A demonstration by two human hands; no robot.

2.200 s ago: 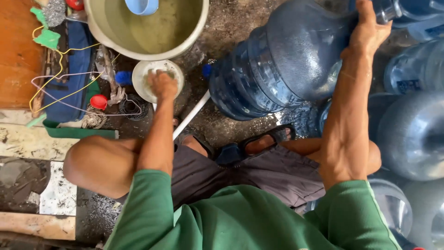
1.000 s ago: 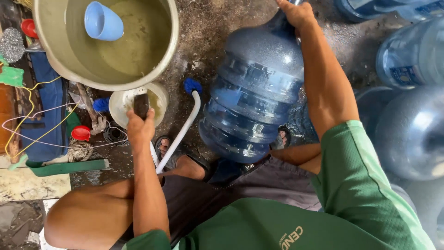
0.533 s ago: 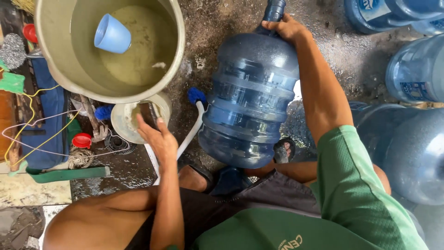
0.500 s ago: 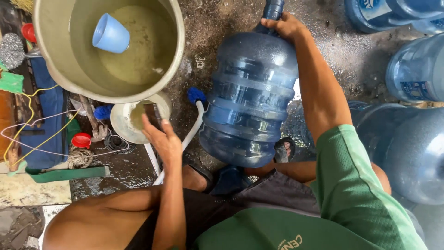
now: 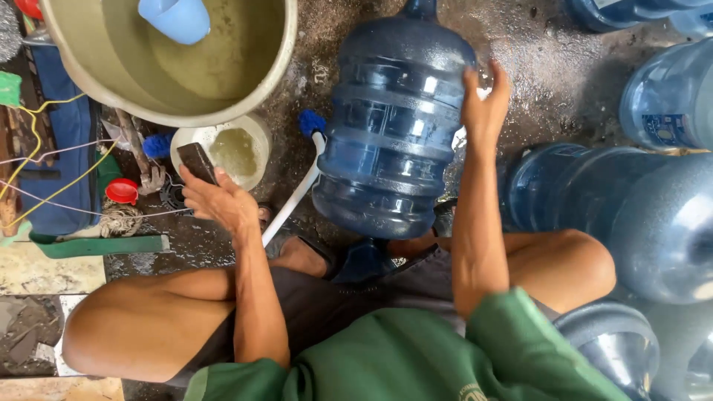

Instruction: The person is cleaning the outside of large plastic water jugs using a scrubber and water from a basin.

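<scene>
A large blue water jug (image 5: 394,134) lies tilted on the wet ground in front of my knees, neck pointing away. My right hand (image 5: 484,100) rests flat against its right side near the shoulder, fingers apart. My left hand (image 5: 217,199) grips a small dark scrub pad (image 5: 196,161) just over the rim of a small white bowl (image 5: 252,132) of cloudy liquid. A white-handled brush with a blue head (image 5: 310,125) lies between the bowl and the jug.
A big beige basin (image 5: 275,70) of murky water with a pale blue cup (image 5: 177,16) floating in it sits at the top left. Several more blue jugs (image 5: 661,215) crowd the right side. A red cap (image 5: 122,191), cords and a green tray edge (image 5: 96,245) lie at the left.
My right hand slid from the jug's neck down to its right side. My left hand lifted the dark pad out of the small bowl and drew it back slightly.
</scene>
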